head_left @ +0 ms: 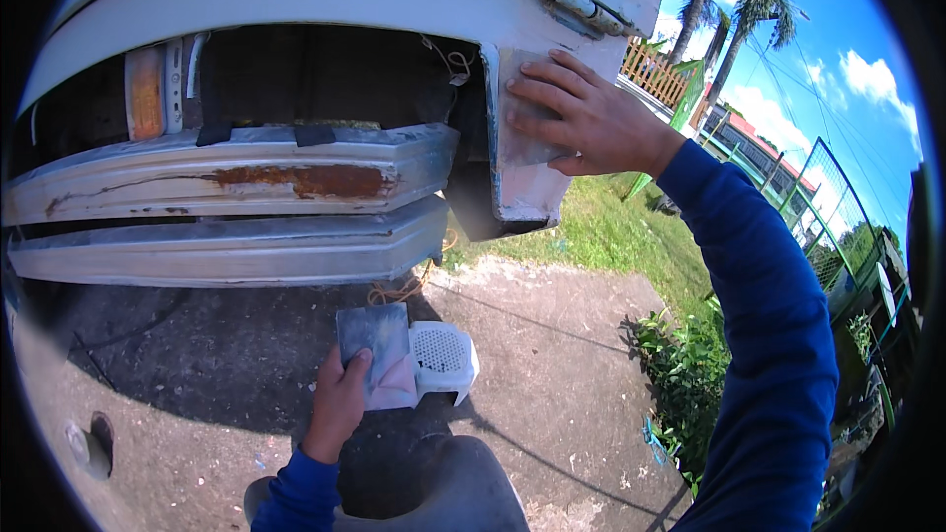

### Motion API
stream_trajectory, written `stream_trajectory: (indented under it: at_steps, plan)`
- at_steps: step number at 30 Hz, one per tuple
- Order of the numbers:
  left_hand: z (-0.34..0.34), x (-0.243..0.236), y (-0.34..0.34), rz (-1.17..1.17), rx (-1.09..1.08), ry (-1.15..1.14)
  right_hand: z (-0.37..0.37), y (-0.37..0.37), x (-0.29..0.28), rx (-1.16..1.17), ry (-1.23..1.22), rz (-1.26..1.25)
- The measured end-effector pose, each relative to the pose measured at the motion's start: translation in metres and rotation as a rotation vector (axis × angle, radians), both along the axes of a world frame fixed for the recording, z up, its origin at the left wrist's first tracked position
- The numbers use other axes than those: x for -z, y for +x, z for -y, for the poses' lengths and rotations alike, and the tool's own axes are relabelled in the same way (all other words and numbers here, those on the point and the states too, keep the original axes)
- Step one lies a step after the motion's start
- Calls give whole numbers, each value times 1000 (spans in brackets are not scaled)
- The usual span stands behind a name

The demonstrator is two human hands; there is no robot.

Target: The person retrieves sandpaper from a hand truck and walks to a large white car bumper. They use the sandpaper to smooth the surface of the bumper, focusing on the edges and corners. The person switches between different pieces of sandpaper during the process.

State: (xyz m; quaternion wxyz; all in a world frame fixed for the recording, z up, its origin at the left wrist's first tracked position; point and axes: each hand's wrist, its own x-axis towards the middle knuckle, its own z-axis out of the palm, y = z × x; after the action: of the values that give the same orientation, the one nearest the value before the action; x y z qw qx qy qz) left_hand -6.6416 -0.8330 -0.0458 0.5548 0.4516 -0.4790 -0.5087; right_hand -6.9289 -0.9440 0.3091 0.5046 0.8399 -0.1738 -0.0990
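Note:
My right hand (pixel 572 113) reaches up to the pale body corner (pixel 532 192) of a vehicle. Its fingers lie over a thin grey sheet (pixel 522 143), pressing it to the panel; whether it is sandpaper or a spreader I cannot tell. Pinkish patches show on the panel below it. Lower down, my left hand (pixel 340 394) grips a flat grey square plate (pixel 370 330), thumb on top. A pinkish area covers its lower right part, and the fingers underneath are hidden.
Two silver metal bars (pixel 236 246), the upper one rusted, run across the left. A white plastic stool (pixel 443 360) stands on the concrete (pixel 572 355), beside the plate in view. A hinge (pixel 581 5) sits above my right hand. Leafy plants (pixel 680 369) grow at the right.

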Motion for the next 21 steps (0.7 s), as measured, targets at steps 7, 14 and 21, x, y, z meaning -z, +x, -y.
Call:
stream_trajectory:
  at_steps: [7, 14, 21]
  plan:
    - [4, 5, -3, -41, 30, 14, 2, -7, -9, -1, 13, 25]
    - [0, -1, -1, 15, 31, 43, -9, -10, -5, -10, -4, 16]
    - [1, 8, 1, 11, 24, 47, -13, -23, -5, 90, -8, 51]
